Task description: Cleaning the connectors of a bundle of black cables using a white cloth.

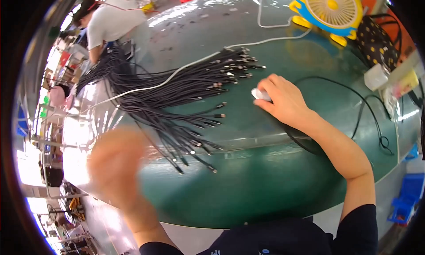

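My right hand point(285, 100) is closed around a small white piece point(260, 94) whose kind I cannot make out; its rounded end sticks out past my thumb and fingers. A black cable point(301, 144) runs out from beneath that hand. To its left, a large bundle of black cables point(155, 89) lies spread over the green table, metal-tipped connectors fanned toward my right hand. My left hand point(117, 164) is raised at the near left, close to the bundle's lower ends. Motion smears it, so its fingers do not show.
A yellow and blue fan point(330, 9) stands at the far right, its white cord point(270, 40) crossing the cable bundle. A black cable loop point(376, 118) and a dotted bag point(378, 42) are at the right. Another person in a white shirt point(115, 23) bends over the far left edge.
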Demonstrator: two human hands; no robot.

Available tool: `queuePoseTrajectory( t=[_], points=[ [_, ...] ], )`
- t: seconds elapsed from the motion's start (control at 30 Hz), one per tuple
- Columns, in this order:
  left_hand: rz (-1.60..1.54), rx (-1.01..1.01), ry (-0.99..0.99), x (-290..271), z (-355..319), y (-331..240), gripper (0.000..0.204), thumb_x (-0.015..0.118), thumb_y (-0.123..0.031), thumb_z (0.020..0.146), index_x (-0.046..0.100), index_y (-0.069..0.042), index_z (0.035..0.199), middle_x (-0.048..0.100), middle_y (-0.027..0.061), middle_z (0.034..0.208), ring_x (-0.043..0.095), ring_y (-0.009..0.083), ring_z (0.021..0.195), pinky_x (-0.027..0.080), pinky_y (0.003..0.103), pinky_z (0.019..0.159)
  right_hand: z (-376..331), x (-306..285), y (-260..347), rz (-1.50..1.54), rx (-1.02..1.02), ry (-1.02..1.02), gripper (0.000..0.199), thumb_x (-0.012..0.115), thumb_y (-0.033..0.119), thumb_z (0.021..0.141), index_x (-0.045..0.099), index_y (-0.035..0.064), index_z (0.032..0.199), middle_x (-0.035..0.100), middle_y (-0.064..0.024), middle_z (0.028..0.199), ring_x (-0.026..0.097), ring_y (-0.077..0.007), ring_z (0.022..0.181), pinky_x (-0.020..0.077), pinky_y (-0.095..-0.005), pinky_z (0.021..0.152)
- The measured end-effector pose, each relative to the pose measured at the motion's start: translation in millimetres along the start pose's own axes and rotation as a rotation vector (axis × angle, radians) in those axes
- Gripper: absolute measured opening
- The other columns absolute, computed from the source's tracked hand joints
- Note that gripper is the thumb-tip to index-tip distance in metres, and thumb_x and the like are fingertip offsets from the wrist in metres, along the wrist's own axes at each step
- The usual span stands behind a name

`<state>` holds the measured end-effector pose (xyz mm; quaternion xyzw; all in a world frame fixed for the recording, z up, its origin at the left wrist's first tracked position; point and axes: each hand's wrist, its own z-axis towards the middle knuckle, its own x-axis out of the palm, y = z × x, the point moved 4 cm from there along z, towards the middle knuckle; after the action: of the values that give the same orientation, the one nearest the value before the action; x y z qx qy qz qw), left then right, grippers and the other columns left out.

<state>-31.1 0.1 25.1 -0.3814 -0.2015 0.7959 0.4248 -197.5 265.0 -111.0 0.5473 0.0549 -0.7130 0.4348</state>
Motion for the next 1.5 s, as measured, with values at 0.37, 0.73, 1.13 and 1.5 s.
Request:
queuePoseTrajectory(
  t=[0.37,0.73,1.13,1.5],
  points=[
    [0.836,0.046,0.482,84.9,12.4,144.8,0.028,0.068,-0.011,0.079,0.059,-0.005,0.104,0.058,0.0077,0.096,0.057,0.0263,0.092,0.048,0.036,0.081,19.6,15.1,9.7,0.816,0.297,0.265,0.009,0.059,0.011,0.093,0.054,0.0031,0.097,0.062,-0.0036,0.08,0.057,-0.0103,0.068,0.0465,-0.0267,0.065],
    [0.603,0.013,0.661,83.0,22.4,154.0,0.022,0.068,-0.012,0.077,0.056,-0.005,0.094,0.057,0.01,0.089,0.059,0.0316,0.088,0.047,0.041,0.079,80.6,54.6,16.9,0.368,-0.086,0.142,0.014,0.056,0.008,0.089,0.059,0.0047,0.102,0.063,-0.0096,0.091,0.062,-0.0251,0.083,0.0486,-0.0332,0.075],
    [0.315,-0.287,0.537,74.0,15.4,156.9,0.025,0.068,-0.012,0.08,0.056,-0.002,0.1,0.061,0.0131,0.084,0.059,0.0317,0.08,0.046,0.04,0.074,82.8,56.2,21.5,0.611,0.119,0.229,0.011,0.057,0.006,0.091,0.059,0.0028,0.102,0.062,-0.0029,0.085,0.058,-0.011,0.076,0.0477,-0.0266,0.071],
    [0.32,-0.209,0.65,91.1,15.3,150.1,0.028,0.071,-0.024,0.08,0.063,-0.008,0.102,0.066,0.0102,0.089,0.064,0.0272,0.078,0.049,0.036,0.068,81.3,59.2,13.7,0.699,0.15,0.214,0.01,0.058,0.008,0.091,0.06,0.0026,0.1,0.062,-0.0009,0.083,0.056,-0.009,0.074,0.0465,-0.0256,0.071]
  ],
)
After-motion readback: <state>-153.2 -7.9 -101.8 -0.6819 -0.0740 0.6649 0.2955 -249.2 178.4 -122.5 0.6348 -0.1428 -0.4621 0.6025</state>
